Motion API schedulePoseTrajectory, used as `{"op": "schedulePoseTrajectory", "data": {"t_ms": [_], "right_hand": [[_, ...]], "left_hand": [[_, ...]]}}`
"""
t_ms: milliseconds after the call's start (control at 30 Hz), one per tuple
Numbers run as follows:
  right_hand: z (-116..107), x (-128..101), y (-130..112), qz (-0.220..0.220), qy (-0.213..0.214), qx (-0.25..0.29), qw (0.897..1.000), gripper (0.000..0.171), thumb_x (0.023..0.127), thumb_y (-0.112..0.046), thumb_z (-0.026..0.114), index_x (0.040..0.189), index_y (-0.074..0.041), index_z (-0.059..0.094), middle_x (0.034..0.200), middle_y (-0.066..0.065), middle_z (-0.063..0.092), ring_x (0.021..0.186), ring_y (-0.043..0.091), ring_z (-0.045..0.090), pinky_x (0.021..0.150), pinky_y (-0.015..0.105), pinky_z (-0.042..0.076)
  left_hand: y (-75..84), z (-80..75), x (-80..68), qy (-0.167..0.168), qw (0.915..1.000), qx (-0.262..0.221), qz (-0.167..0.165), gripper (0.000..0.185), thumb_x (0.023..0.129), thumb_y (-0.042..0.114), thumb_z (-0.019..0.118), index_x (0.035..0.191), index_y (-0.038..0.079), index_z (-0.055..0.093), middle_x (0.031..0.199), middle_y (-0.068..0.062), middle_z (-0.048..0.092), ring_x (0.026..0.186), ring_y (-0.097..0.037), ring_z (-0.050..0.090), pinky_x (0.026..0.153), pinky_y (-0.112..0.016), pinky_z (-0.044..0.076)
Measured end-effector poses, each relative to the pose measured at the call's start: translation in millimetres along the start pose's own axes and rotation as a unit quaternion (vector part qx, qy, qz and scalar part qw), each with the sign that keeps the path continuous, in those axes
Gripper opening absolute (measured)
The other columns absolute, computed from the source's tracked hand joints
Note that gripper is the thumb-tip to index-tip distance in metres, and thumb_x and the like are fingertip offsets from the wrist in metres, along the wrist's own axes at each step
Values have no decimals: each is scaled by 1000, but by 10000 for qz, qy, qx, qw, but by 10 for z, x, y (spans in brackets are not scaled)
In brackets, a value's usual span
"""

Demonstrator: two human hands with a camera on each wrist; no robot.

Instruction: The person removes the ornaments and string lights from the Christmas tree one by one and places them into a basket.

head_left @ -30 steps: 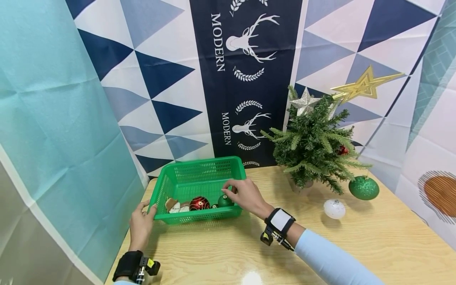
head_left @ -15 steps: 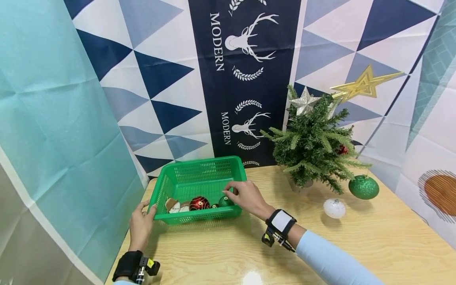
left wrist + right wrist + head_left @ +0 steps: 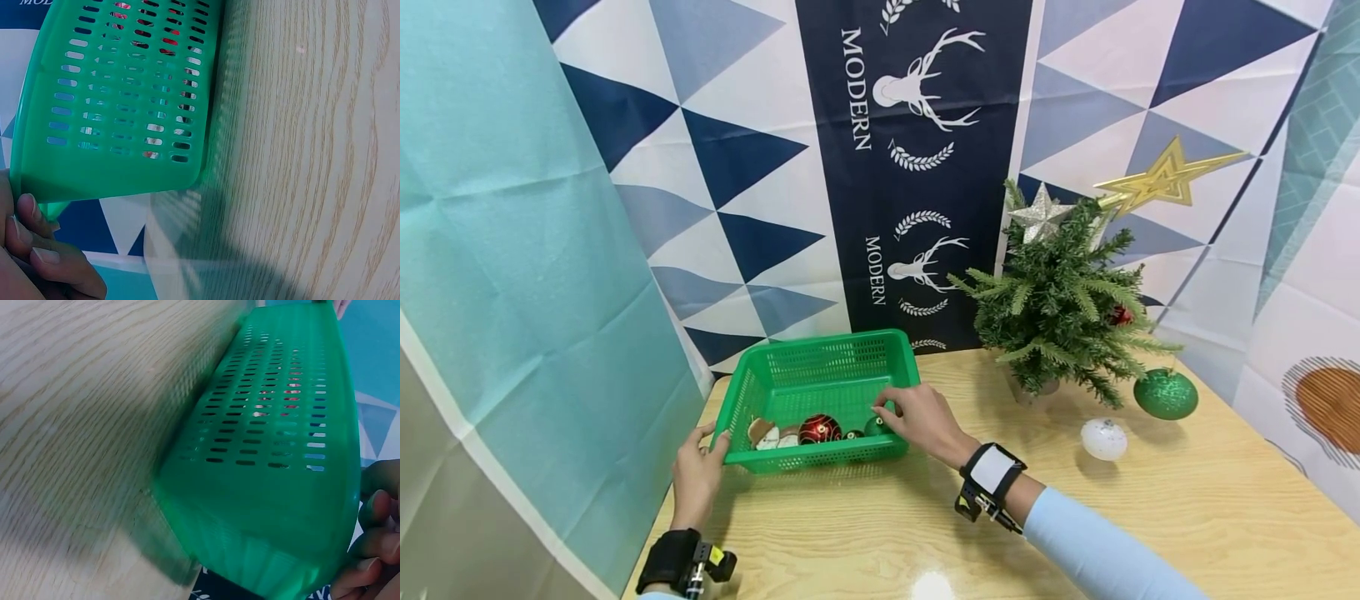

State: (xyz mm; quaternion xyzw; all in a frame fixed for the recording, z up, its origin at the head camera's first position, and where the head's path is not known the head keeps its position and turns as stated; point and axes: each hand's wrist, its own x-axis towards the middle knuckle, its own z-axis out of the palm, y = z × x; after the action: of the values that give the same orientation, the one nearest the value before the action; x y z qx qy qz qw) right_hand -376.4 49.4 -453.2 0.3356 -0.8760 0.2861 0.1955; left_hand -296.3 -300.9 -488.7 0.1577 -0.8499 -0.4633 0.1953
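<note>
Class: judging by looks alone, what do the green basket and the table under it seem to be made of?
Green basket: probably moulded plastic, with a smooth, slightly glossy finish; its walls have even rows of slots and rounded edges. Table: light wood or a wood-look laminate; grain lines run across it and a lamp glare shows on top, so it is sealed.

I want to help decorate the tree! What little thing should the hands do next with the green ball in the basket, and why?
Probably lift it out. The right hand reaches over the green basket rim with fingertips on the small green ball, while the left hand steadies the basket's corner. The little tree beside it has few ornaments, so closing the fingers and raising the ball seems the natural next move.
</note>
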Motion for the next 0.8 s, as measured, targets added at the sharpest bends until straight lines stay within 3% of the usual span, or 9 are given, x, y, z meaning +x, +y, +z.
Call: {"op": "schedulePoseTrajectory", "data": {"t_ms": [100, 233, 367, 500, 633, 733, 800], "right_hand": [[8, -8, 4, -65, -20, -162, 9998, 5, 97, -21, 76, 97, -18, 80, 58, -13, 56, 45, -3, 41, 41, 20, 32], [19, -11, 2, -186, -49, -483, 9986, 5, 96, -21, 76, 95, -19, 80, 61, -11, 61, 46, -3, 41, 42, 20, 34], [32, -9, -7, -338, -124, -838, 9958, 4, 94, -21, 77, 93, -19, 81, 70, -7, 70, 47, -1, 43, 42, 21, 36], [47, -8, -13, -394, -256, -1107, 9927, 5, 92, -24, 79, 92, -19, 80, 76, -6, 74, 51, 2, 51, 43, 22, 39], [45, -27, -9, -352, -354, -1227, 9912, 6, 91, -25, 81, 91, -19, 80, 76, -5, 74, 54, 7, 59, 43, 24, 42], [13, -45, -12, -281, -342, -1225, 9915, 4, 92, -23, 79, 90, -19, 79, 77, -3, 74, 55, 9, 60, 44, 25, 43], [-27, -67, -10, -211, -292, -1153, 9927, 4, 93, -21, 78, 91, -18, 79, 76, -3, 73, 54, 7, 58, 44, 24, 43]], "left_hand": [[19, -15, 2, -71, 10000, 12, -44, 56, 109, 40, 52, 151, 4, 47, 68, -5, 38, 59, -20, 29, 54, -40, 29], [55, -35, -3, -138, 9998, 46, -127, 54, 109, 38, 52, 151, 5, 46, 72, -5, 43, 61, -21, 32, 57, -40, 30], [42, -19, -9, 11, 10000, 0, -53, 57, 108, 42, 53, 149, 4, 49, 75, -6, 48, 61, -20, 34, 56, -47, 32], [27, -21, -10, -1, 10000, -20, -21, 57, 108, 42, 54, 149, 4, 49, 64, -2, 34, 56, -18, 28, 51, -44, 30], [43, -30, -12, -128, 9999, 17, -86, 52, 109, 35, 54, 151, 6, 48, 63, 0, 30, 57, -17, 26, 53, -36, 28], [-93, 10, 55, -124, 9999, -45, -8, 56, 108, 41, 54, 152, 6, 46, 62, -2, 29, 54, -19, 25, 50, -39, 28], [-296, 75, 151, 10, 10000, 40, 56, 61, 107, 51, 50, 152, 11, 47, 62, -2, 33, 51, -20, 28, 49, -39, 29]]}}
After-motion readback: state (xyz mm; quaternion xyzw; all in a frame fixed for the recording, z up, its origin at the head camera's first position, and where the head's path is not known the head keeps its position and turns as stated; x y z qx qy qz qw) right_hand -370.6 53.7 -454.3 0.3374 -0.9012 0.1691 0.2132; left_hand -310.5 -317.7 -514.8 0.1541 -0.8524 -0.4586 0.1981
